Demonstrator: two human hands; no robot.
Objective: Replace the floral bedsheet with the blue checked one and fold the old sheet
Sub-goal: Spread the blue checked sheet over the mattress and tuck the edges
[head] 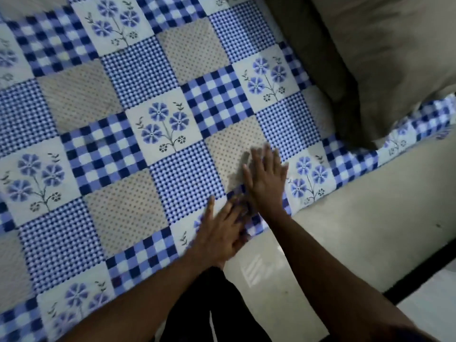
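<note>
The blue checked sheet (158, 174) lies spread flat across the bed, its near edge meeting the floor (345, 233) side. My left hand (222, 228) and right hand (267, 178) press on it by that edge, fingers straight, gripping nothing. Pushing too hard could, I think, drag the cloth off the side or bunch it against the pillow (394, 58). One sheet, one pillow, two hands; no floral sheet in view.
</note>
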